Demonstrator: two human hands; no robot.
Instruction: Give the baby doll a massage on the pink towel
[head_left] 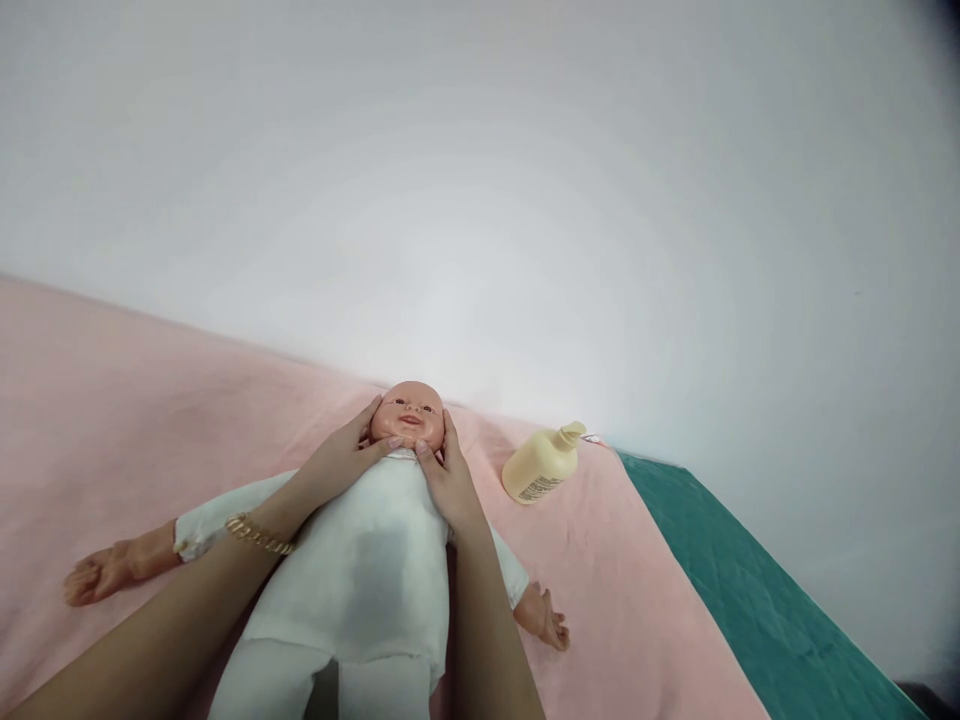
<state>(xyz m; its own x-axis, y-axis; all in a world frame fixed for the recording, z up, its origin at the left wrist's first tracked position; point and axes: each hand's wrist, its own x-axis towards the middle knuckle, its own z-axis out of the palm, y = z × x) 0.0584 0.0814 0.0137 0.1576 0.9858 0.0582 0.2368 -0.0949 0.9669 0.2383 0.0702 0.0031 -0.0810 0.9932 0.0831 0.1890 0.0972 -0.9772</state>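
A baby doll (pixel 375 570) with a white cloth body and a hard plastic head lies on its back, its arms spread to both sides. My left hand (pixel 352 453) cups one side of its head, the thumb resting under the chin. On the other side my right hand (pixel 448 480) does the same, fingers along the cheek and thumb at the chin. A greyish patch shows on the doll's belly. Just right of my right hand stands a pale yellow pump bottle (pixel 540 466), leaning in the view, with printed text on its side.
Under the doll is a pink cloth (pixel 637 600). A green surface (pixel 742 550) shows beyond its right edge. Behind everything rises a plain white wall (pixel 480 200), close to the doll's head. A small white item lies behind the bottle, too small to make out.
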